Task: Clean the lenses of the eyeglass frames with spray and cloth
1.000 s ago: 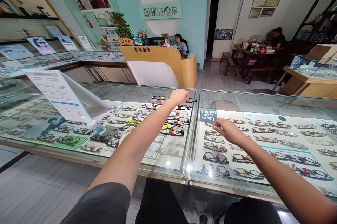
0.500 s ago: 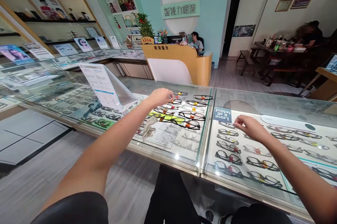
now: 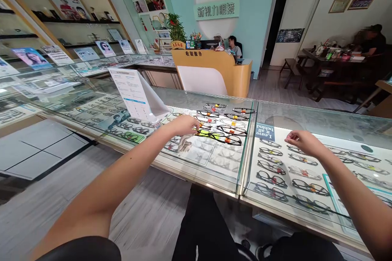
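My left hand (image 3: 184, 125) reaches over the left glass display case (image 3: 214, 163), fingers curled on the far edge of a pale cloth (image 3: 184, 145) lying on the glass. Just right of that hand, several black spectacle frames (image 3: 225, 132) with yellow and orange tags sit in rows. My right hand (image 3: 301, 141) hovers low over the right glass case (image 3: 321, 124), fingers curled down with nothing visible in them. Under that glass lie rows of dark frames (image 3: 271, 179) and a blue card (image 3: 265, 131).
A white leaflet stand (image 3: 134, 97) rises on the left case beside my left arm. Beyond is an orange reception desk (image 3: 214, 71) with a person seated (image 3: 232, 45). Another person sits at a dark table (image 3: 333, 59) at the right. Grey floor (image 3: 39, 146) lies left.
My left hand has drawn back from the far frames toward me and now sits on the cloth. My right hand has shifted rightward over its case. The view has swung to the left.
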Action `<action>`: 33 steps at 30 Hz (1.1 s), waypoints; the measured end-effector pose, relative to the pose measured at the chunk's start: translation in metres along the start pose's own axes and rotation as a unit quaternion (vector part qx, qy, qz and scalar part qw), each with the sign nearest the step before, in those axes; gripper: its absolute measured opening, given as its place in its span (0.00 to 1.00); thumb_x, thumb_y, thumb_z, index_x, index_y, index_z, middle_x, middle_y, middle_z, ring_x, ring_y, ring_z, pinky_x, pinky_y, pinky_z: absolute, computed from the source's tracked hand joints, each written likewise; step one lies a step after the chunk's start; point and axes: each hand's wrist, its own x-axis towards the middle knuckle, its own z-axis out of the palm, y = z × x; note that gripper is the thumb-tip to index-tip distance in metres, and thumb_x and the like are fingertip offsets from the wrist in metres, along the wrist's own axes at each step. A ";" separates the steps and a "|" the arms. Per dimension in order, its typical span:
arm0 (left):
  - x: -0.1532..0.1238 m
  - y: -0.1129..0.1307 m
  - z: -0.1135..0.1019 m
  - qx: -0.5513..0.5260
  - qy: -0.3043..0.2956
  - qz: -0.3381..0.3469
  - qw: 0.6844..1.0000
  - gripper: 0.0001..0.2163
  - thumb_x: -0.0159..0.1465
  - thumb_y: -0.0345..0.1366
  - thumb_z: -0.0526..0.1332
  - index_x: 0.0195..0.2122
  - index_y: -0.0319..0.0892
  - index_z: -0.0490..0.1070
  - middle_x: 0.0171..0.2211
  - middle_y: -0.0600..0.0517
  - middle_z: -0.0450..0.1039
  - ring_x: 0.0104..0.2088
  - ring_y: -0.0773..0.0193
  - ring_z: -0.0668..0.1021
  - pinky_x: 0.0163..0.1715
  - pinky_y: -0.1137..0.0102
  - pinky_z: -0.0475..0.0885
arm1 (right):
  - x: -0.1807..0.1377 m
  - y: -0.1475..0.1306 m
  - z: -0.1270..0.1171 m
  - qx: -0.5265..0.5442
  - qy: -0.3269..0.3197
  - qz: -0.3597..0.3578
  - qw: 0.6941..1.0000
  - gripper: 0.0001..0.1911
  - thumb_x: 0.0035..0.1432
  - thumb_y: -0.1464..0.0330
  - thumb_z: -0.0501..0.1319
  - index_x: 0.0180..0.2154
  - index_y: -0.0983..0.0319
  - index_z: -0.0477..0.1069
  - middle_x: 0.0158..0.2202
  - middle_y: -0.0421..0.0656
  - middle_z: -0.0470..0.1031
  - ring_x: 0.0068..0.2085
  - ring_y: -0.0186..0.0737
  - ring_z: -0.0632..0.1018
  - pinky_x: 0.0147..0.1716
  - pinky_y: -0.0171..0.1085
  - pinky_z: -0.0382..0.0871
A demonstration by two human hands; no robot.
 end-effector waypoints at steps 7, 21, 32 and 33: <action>0.006 -0.001 0.008 -0.002 0.009 -0.017 1.000 0.11 0.60 0.41 0.64 0.40 0.50 0.86 0.38 0.49 0.85 0.39 0.53 0.83 0.38 0.67 0.69 | -0.004 -0.008 -0.012 0.016 0.006 -0.023 1.000 0.17 0.62 0.52 0.64 0.35 0.57 0.85 0.41 0.48 0.88 0.42 0.51 0.84 0.41 0.43 0.72; -0.007 -0.011 0.000 0.005 0.053 -0.037 0.998 0.14 0.66 0.45 0.60 0.43 0.50 0.85 0.42 0.49 0.85 0.40 0.53 0.82 0.34 0.68 0.63 | -0.006 -0.010 -0.017 0.009 -0.014 -0.007 1.000 0.15 0.60 0.54 0.65 0.33 0.58 0.81 0.36 0.46 0.86 0.36 0.46 0.82 0.36 0.40 0.69; -0.021 -0.005 -0.020 -0.064 0.096 -0.021 0.993 0.17 0.66 0.50 0.61 0.43 0.46 0.84 0.31 0.49 0.78 0.30 0.57 0.75 0.30 0.68 0.58 | -0.007 -0.011 -0.020 0.007 -0.022 -0.014 1.000 0.13 0.59 0.55 0.68 0.32 0.57 0.84 0.38 0.47 0.87 0.40 0.49 0.84 0.36 0.41 0.70; -0.021 -0.004 -0.021 -0.067 0.104 -0.017 0.992 0.18 0.66 0.50 0.60 0.44 0.46 0.84 0.30 0.49 0.77 0.30 0.57 0.74 0.30 0.68 0.58 | -0.007 -0.012 -0.020 0.006 -0.022 -0.013 1.000 0.13 0.59 0.55 0.69 0.32 0.57 0.83 0.37 0.47 0.87 0.39 0.49 0.84 0.36 0.41 0.70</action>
